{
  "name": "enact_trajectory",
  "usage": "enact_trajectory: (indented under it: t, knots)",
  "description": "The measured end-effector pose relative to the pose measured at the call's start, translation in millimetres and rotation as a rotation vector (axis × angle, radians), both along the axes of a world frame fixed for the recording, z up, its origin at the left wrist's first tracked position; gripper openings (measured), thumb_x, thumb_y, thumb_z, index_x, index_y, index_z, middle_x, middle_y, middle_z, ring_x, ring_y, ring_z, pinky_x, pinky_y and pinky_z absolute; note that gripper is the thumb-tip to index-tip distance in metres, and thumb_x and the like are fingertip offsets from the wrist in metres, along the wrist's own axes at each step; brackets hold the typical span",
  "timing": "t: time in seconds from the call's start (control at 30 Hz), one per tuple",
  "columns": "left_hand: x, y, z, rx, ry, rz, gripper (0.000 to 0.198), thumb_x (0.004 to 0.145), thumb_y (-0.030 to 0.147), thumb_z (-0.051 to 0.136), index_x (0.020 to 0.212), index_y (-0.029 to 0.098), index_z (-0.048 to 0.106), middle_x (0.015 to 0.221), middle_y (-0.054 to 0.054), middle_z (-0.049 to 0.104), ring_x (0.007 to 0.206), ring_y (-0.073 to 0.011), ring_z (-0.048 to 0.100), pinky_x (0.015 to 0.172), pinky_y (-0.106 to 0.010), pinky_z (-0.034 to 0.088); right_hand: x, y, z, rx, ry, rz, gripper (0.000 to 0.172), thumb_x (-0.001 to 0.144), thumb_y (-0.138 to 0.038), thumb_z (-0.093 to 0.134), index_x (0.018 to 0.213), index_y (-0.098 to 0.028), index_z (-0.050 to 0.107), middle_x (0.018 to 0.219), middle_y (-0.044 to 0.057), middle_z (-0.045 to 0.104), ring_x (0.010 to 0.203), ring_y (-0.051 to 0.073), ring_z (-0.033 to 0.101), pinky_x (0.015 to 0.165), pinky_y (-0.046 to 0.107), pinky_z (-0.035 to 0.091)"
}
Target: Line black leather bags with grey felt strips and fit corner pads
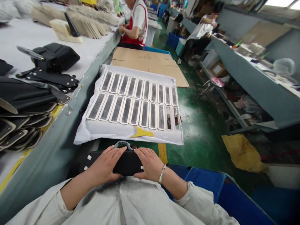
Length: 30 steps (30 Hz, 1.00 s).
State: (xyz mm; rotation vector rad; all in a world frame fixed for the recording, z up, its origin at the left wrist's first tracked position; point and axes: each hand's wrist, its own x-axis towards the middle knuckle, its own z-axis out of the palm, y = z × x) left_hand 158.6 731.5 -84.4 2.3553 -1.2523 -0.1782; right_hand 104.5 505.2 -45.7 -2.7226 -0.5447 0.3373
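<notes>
Close to my body, a long black bag piece (pixel 127 164) with small white tabs and a plastic-wrapped handle (pixel 123 143) is held between both hands. My left hand (pixel 106 165) grips it left of the handle, fingers over the far edge and thumb on the near edge. On the other side, my right hand (pixel 148 165), below a silver bracelet (pixel 162 173), grips it the same way. Beyond lies a white-covered board (pixel 112 126) carrying two rows of white-edged dark grey strips (pixel 128 109). A yellow scrap (pixel 142 132) rests at its near edge.
The left worktable (pixel 93 50) bears black bag parts (pixel 25 93), beige panels (pixel 86 25) and a brush (pixel 67 31). Brown cardboard (pixel 145 59) lies past the board. Blue bins (pixel 201 181) stand at lower right. Two people, one in a red apron (pixel 133 34), are farther off.
</notes>
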Motion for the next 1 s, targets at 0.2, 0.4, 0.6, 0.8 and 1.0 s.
enact_trajectory:
  t: [0.2,0.4,0.6,0.8,1.0]
  knots:
    - [0,-1,-1.3,-0.062,-0.034,0.004,0.074,0.061,0.026,0.059,0.130,0.010,0.036,0.122,-0.018,0.056,0.113,-0.0277,0.052,0.106,-0.048,0.027,0,6,-3.6,-0.002,-0.039,-0.029,0.074,0.059,-0.043,0.068,0.122,-0.012,0.045,0.114,0.013,0.053,0.107,0.027,0.047,0.097,0.040,0.032]
    - [2,1,-0.5,-0.048,0.006,0.001,0.064,0.060,0.030,0.060,0.120,0.013,0.047,0.120,-0.014,0.058,0.113,-0.0271,0.051,0.107,-0.047,0.025,4,8,-1.8,-0.013,-0.043,0.034,0.073,0.059,-0.049,0.069,0.118,-0.013,0.046,0.111,0.013,0.054,0.104,0.026,0.047,0.095,0.040,0.032]
    - [1,-2,2.9,-0.032,0.003,0.008,0.061,0.059,0.030,0.061,0.116,0.013,0.049,0.114,-0.013,0.059,0.108,-0.0281,0.052,0.106,-0.047,0.025,3,5,-7.3,0.013,-0.072,0.053,0.070,0.059,-0.047,0.069,0.116,-0.012,0.047,0.108,0.012,0.055,0.104,0.026,0.048,0.096,0.040,0.033]
    - [2,23,1.1,0.073,-0.002,0.101,0.080,0.060,0.045,0.069,0.128,0.013,0.041,0.129,-0.014,0.051,0.120,-0.0284,0.044,0.109,-0.053,0.015,0,18,-5.3,-0.129,-0.171,0.117,0.093,0.067,-0.068,0.060,0.136,-0.011,0.035,0.138,0.016,0.039,0.127,0.030,0.031,0.110,0.047,0.012]
    - [-2,124,-19.8,0.153,0.046,0.430,0.104,0.061,0.055,0.069,0.142,0.014,0.018,0.145,-0.016,0.030,0.132,-0.0282,0.028,0.107,-0.046,0.025,5,50,-22.3,-0.216,-0.202,0.143,0.089,0.076,-0.068,0.050,0.140,-0.008,0.031,0.141,0.018,0.036,0.127,0.030,0.031,0.108,0.048,0.015]
